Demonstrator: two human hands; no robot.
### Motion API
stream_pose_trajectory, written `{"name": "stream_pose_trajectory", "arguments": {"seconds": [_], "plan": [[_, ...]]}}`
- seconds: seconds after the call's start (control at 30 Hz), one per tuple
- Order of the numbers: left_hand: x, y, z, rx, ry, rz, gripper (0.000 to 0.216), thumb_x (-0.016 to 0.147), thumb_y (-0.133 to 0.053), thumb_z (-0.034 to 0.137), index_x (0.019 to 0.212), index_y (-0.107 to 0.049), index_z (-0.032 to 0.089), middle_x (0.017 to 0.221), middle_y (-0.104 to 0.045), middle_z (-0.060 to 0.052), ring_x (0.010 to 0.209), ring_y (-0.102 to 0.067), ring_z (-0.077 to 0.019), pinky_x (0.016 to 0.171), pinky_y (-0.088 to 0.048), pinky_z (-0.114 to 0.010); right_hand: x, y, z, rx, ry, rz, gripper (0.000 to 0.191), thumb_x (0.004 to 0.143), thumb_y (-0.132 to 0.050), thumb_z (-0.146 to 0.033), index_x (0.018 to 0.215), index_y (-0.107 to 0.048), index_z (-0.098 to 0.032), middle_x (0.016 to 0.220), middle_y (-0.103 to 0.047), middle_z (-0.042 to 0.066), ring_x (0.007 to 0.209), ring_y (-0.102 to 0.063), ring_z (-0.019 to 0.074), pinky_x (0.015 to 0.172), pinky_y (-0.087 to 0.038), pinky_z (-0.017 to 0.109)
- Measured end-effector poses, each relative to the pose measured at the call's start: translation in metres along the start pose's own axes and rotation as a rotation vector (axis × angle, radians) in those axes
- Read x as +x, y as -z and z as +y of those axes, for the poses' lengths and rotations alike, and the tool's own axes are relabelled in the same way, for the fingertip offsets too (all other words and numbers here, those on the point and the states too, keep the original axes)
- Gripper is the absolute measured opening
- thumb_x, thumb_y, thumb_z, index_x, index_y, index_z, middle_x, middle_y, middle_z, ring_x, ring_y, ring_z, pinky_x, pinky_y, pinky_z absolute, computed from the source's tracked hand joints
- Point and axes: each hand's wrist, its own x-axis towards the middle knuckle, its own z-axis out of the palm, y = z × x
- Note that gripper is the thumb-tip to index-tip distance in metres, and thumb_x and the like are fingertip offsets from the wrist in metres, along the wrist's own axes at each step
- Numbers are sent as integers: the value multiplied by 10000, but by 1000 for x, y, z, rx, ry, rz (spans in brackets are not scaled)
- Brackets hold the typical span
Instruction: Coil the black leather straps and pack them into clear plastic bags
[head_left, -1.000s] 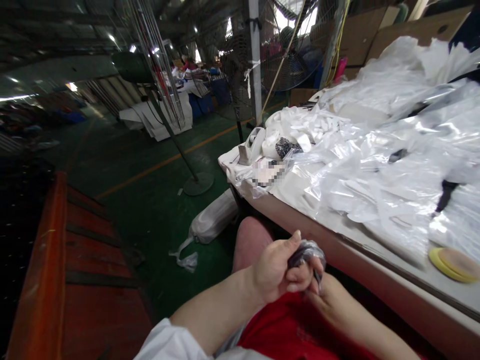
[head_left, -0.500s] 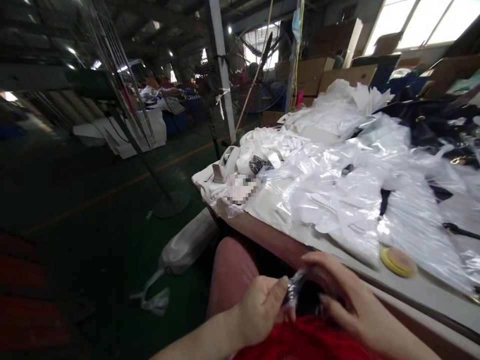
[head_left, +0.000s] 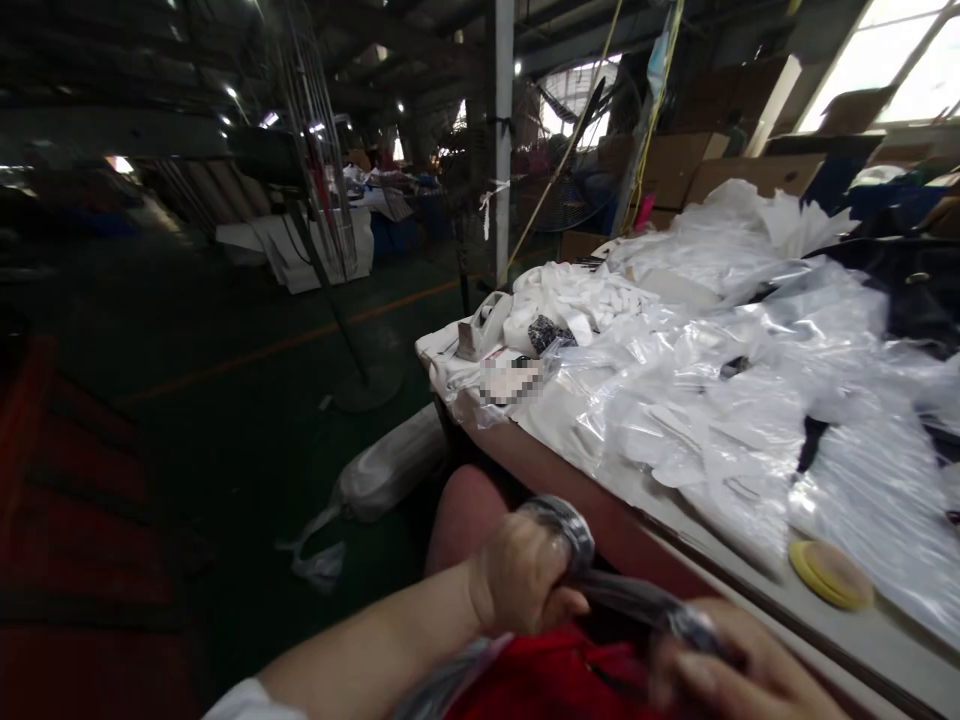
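Observation:
My left hand (head_left: 521, 570) is closed round a shiny, plastic-covered strip (head_left: 630, 592), which curls into a loop above my knuckles. The strip runs to the right across the gap between my hands. Its other end sits in the closed fingers of my right hand (head_left: 739, 655), which is blurred and low in the frame. Whether a dark strap lies inside the plastic I cannot make out. Both hands are over red cloth (head_left: 540, 680) at my lap, beside the table edge.
Crumpled clear plastic bags (head_left: 697, 390) cover much of the table (head_left: 757, 575). A round yellow-rimmed disc (head_left: 831, 575) lies near its front edge. White straps (head_left: 577, 300) are heaped at the far corner. A wrapped roll (head_left: 394, 465) rests on the floor, near a fan stand (head_left: 367, 385).
My hands have moved apart, stretching the strip between them, and a loop now shows above my left hand. My right hand has dropped lower. The view has turned slightly left.

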Motion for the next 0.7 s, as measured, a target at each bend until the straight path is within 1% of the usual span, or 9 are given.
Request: {"name": "stream_pose_trajectory", "arguments": {"seconds": [0.07,0.13,0.23,0.33,0.4,0.5,0.57,0.63,0.7], "plan": [[0,-5,4,-15,91,-194,605,959,-268,553,708,-659,165,646,-641,-116,626,-587,-215,641,-461,-331,8,24,4,-35,-73,106,358,867,-618,-512,873,-706,-164,735,-671,51,629,-619,182,557,-506,261],[3,-7,7,-222,353,-317,632,952,-270,602,605,-595,186,546,-572,-54,516,-516,-154,548,-402,-272,22,37,14,-83,-95,183,339,821,-679,-499,901,-697,-171,768,-682,52,657,-627,197,573,-517,271],[8,-5,7,-833,761,-520,692,900,-259,728,596,-567,188,399,-417,33,351,-368,-105,444,-328,-243,39,36,30,-121,-75,166,341,831,-668,-505,886,-680,-169,737,-653,29,629,-593,171,580,-505,268],[10,3,1,-1407,907,-653,659,829,-392,784,627,-563,180,302,-284,101,259,-233,-80,426,-363,-247,45,21,36,-113,-32,51,406,874,-604,-543,803,-677,-150,677,-603,9,609,-542,142,571,-467,245],[12,11,-4,-1616,923,-584,624,856,-430,736,649,-569,165,293,-285,114,250,-243,-70,476,-432,-246,45,11,36,-28,-10,-3,480,913,-517,-580,823,-688,-141,700,-618,27,643,-557,157,596,-476,259],[18,26,-13,-1767,962,-345,652,946,-317,658,649,-584,143,300,-295,107,252,-258,-55,547,-489,-228,44,4,39,126,-31,-31,545,914,-469,-624,1065,-673,-142,808,-671,63,673,-602,189,629,-508,307],[22,38,-20,-1830,965,-176,688,973,-251,630,636,-589,134,304,-281,105,258,-240,-45,570,-503,-216,45,5,45,109,-16,30,581,833,-608,-614,1198,-620,-162,860,-682,58,700,-618,201,656,-519,319],[26,50,-24,-1865,940,-20,692,998,-215,584,643,-594,126,319,-270,104,271,-221,-38,582,-509,-211,47,8,53,16,30,147,624,740,-749,-542,1231,-603,-184,927,-684,52,797,-631,217,722,-522,313],[29,60,-26,-1875,908,115,681,1020,-186,525,671,-603,115,342,-259,105,288,-209,-34,587,-512,-208,50,11,59,-49,35,258,610,733,-775,-505,1222,-600,-184,946,-677,50,806,-622,202,707,-510,284]]}}
